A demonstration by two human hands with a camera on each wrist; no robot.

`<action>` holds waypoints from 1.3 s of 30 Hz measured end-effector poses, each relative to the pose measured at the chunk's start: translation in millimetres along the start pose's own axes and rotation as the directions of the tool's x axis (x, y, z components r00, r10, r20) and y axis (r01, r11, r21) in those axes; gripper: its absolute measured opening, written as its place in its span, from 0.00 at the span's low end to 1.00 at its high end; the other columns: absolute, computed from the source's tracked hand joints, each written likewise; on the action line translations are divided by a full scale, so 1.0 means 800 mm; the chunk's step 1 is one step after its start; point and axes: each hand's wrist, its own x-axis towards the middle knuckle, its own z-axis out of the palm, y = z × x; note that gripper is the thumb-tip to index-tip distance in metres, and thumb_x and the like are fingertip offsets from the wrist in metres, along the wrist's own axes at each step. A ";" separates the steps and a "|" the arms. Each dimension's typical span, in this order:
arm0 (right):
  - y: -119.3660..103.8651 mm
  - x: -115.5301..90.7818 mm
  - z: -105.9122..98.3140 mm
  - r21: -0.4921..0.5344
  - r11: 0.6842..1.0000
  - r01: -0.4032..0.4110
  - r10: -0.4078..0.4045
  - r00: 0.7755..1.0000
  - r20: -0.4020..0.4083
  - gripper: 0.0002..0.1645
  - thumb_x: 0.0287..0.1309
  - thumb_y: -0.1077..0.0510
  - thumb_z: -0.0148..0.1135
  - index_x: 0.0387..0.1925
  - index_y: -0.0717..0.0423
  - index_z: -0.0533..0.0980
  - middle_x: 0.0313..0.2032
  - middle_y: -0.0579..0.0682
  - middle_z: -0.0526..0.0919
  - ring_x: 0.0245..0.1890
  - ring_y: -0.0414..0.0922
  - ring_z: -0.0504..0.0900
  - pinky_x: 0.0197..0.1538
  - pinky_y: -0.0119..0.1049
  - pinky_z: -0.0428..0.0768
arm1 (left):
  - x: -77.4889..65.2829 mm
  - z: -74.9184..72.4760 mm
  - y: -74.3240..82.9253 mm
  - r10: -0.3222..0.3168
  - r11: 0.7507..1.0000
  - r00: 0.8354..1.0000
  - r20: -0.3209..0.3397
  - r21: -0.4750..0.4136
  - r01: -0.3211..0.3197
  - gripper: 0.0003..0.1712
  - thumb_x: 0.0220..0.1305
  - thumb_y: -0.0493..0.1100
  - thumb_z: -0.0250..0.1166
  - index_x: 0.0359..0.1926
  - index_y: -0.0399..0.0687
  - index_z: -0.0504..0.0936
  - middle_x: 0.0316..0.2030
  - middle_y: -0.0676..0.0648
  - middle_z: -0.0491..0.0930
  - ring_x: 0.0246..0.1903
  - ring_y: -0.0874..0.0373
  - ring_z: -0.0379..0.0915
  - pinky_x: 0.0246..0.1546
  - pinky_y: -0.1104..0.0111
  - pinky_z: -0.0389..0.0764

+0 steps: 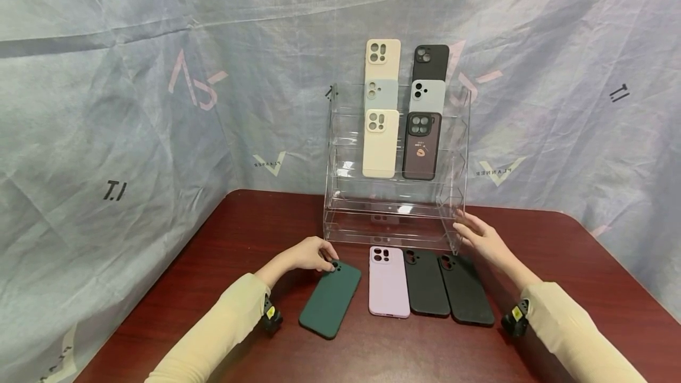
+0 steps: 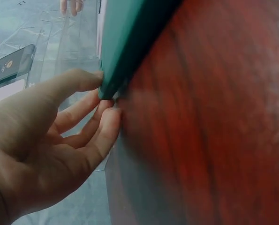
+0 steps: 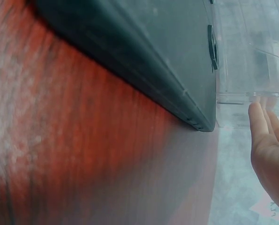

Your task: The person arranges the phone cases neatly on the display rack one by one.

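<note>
My left hand (image 1: 313, 254) pinches the camera end of a dark green phone case (image 1: 331, 300), thumb on one face and fingertips under the edge in the left wrist view. The case lies tilted on the table. With fairly straight fingers, my right hand (image 1: 485, 244) is at the right side panel of a clear acrylic display rack (image 1: 393, 205); its fingertips appear to touch the panel. Between the hands lie a lilac phone case (image 1: 389, 285), a black phone case (image 1: 427, 285) and another black phone case (image 1: 466, 291), side by side in front of the rack.
On the rack's upper tiers stand several cases in two columns, among them a cream case (image 1: 380, 143) and a dark brown case (image 1: 422, 149). The dark red table (image 1: 255, 217) meets a grey fabric backdrop (image 1: 266, 75) behind and to the left.
</note>
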 end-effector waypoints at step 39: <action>0.006 -0.001 0.002 0.029 0.999 -0.026 0.026 1.000 -0.012 0.39 0.68 0.47 0.50 0.72 0.56 0.50 0.70 0.62 0.55 0.52 0.27 0.74 0.52 0.21 0.76 | 0.008 -0.022 0.038 0.138 0.986 0.903 -0.406 -0.031 -0.164 0.15 0.55 0.35 0.66 0.46 0.43 0.81 0.38 0.44 0.82 0.33 0.58 0.77 0.24 0.72 0.78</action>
